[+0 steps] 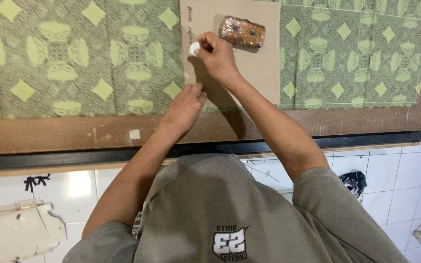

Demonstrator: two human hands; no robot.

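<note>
worked at a wooden table [74, 134] spread with green patterned fabric [74, 58] printed in pale diamonds and ovals. pinched a small white piece of chalk [194, 48] between thumb and fingertips of the right hand [218, 58], fingers curled tight around it, tip of the chalk sitting at the left edge of a brown cardboard template [264, 73]. lay flat on the fabric, that template, near the top middle of the view, reaching down toward the table's near edge. pressed the left hand [183, 109] down on the template's lower left corner, fingers loosely bent and together, gripping nothing, just below the right hand and apart from it. weighted the template near its top with a brown mottled block [242, 31], just right of the right hand's knuckles; could not tell whether touching. stood over white floor tiles [391, 170] in a grey shirt [220, 214], a broken white board [15, 234] on the floor at lower left.
</note>
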